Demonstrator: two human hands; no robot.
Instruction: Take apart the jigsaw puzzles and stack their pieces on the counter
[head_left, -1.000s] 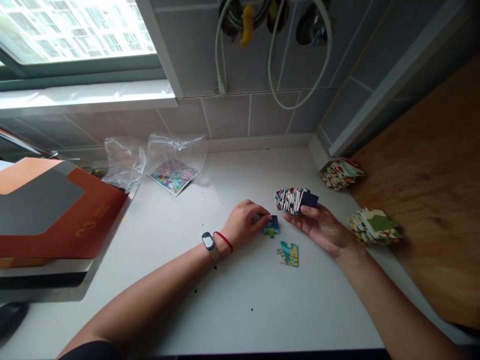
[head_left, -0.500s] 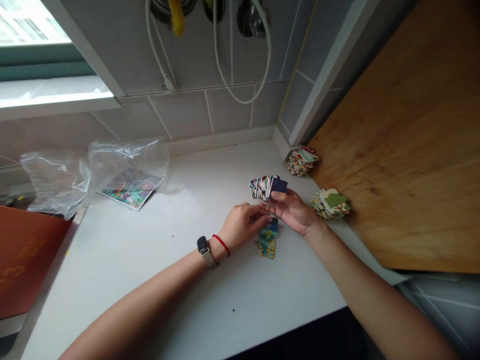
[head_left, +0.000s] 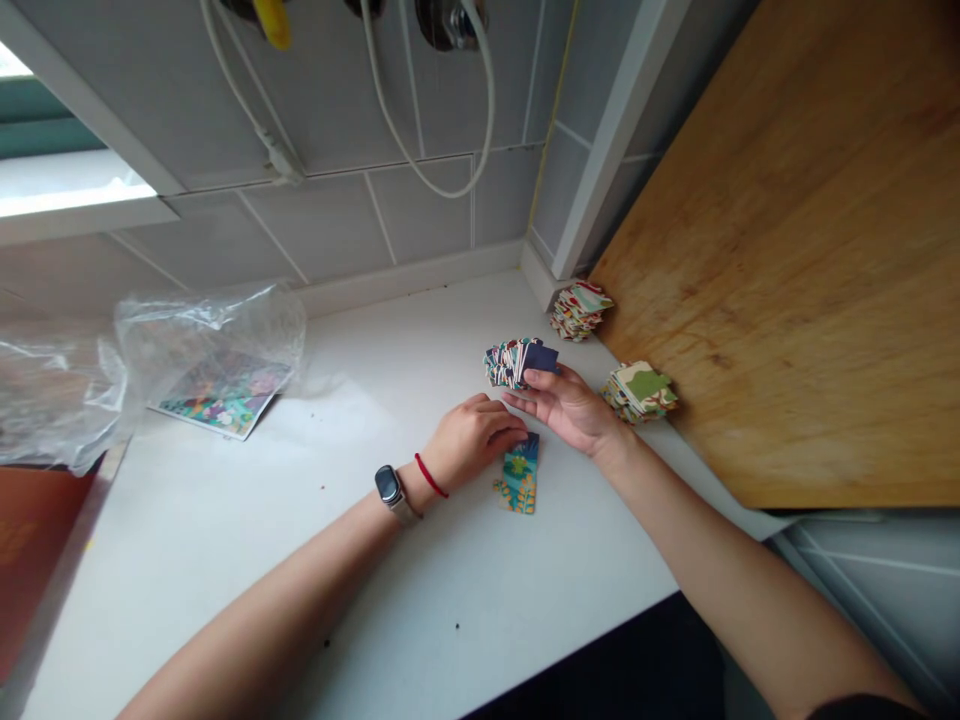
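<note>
My right hand [head_left: 566, 405] is closed round a stack of jigsaw puzzle pieces [head_left: 517, 362], its thumb on a plain dark blue piece at the near end. Below it on the white tabletop lies a short strip of joined puzzle pieces [head_left: 517, 478], teal and blue with orange leaves. My left hand [head_left: 472, 438] wears a watch and a red cord at the wrist. Its fingers are curled together, with the tips at the strip's upper left edge. Whatever may be between those fingertips is hidden.
Two more piles of puzzle pieces, one reddish [head_left: 580, 310] and one with a green-patterned top [head_left: 640, 390], stand by the wooden board [head_left: 787, 250] at right. Clear plastic bags [head_left: 214, 320] and a colourful printed sheet [head_left: 225, 395] lie left. A tiled wall [head_left: 337, 215] closes the back.
The camera view has shifted, so most things appear further left. My left fingers have drawn slightly back from the strip's top, showing more of it. My right hand still holds the stack.
</note>
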